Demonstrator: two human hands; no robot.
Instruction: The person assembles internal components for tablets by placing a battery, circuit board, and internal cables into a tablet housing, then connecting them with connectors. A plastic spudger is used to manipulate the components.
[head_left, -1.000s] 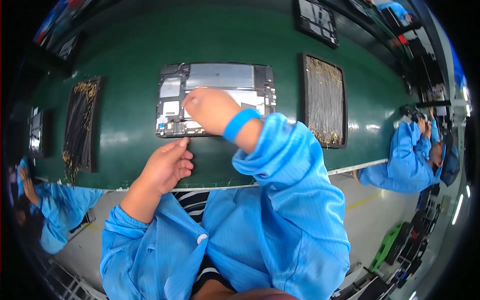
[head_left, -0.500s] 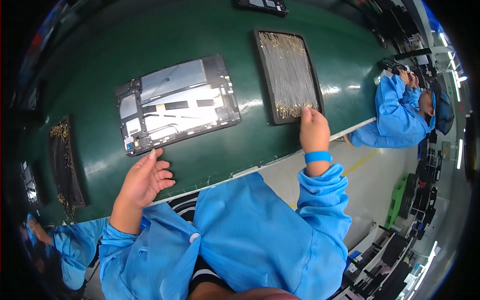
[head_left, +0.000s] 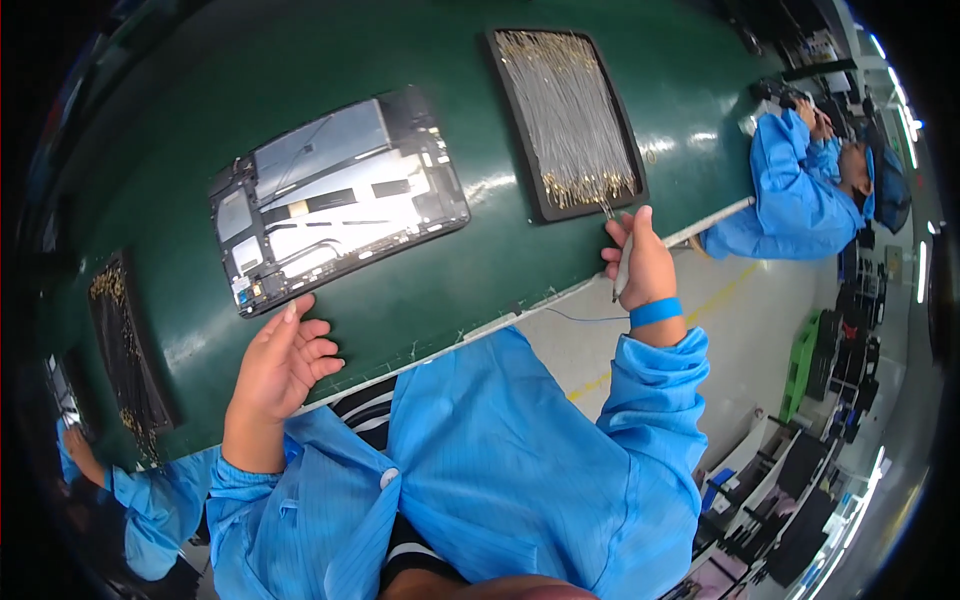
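An opened tablet (head_left: 425, 205) lies on the green table, its inner parts and shiny panels facing up. By its near edge my left hand (head_left: 283, 360) is open, fingers loosely curled and empty, the index fingertip at or touching the edge. To the right stands a black tray (head_left: 630, 150) of thin grey cables (head_left: 565, 115) with gold-coloured ends. At this tray's near edge my right hand (head_left: 645, 262) is closed round a slim, pale tweezers-like tool (head_left: 622, 275). Thin prongs or wires reach from its fingers towards the cable ends; I cannot tell which.
Another tray (head_left: 155, 375) with black cables stands at the left, some ends hanging over its near side. Beyond it a person's hand (head_left: 82, 455) is by another device (head_left: 62, 390). A co-worker in blue (head_left: 785, 195) works at the far right. The table's pale edge (head_left: 490, 328) runs before me.
My right hand has drawn back slightly from the cable tray and turned, so the pale tool in it shows. My left hand stays by the tablet. The view has shifted a little.
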